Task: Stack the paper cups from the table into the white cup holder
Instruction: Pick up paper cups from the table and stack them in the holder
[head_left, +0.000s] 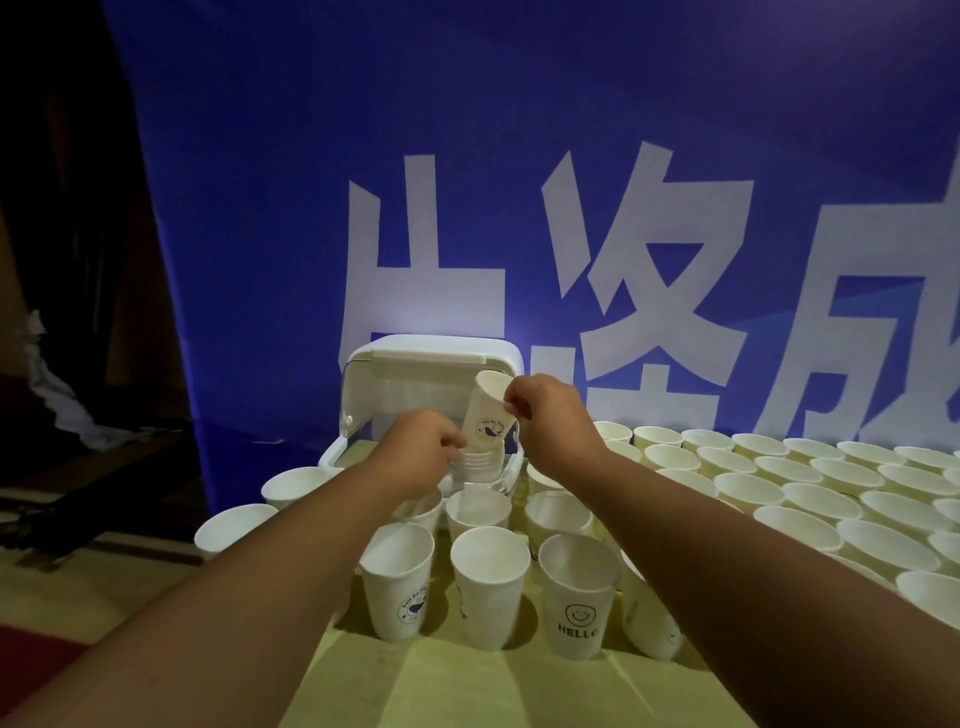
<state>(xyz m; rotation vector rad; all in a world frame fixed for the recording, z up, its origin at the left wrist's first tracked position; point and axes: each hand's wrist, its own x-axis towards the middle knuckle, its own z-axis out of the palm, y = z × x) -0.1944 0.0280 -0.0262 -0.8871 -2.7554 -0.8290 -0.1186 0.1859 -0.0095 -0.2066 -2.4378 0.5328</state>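
Blue banner (519, 156) behind. Desk (467, 686) crowded w/ loose cups (810, 493), mostly to the R. Holder (431, 353) at far L of desk, lid up, stack (478, 465) inside. Your R grip (556, 415) pinches rim of tilted cup (485, 410), base at stack's top. Your L grip (415, 452) grasps stack's top.

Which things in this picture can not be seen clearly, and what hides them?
Head view, stack in the white cup holder: how many cups it holds, hidden by the left hand and the held cup, which the right hand pinches.
Head view, left hand's grip: what it touches, hidden by the hand itself.
Head view, rows of table cups: count, cut off by the right edge.
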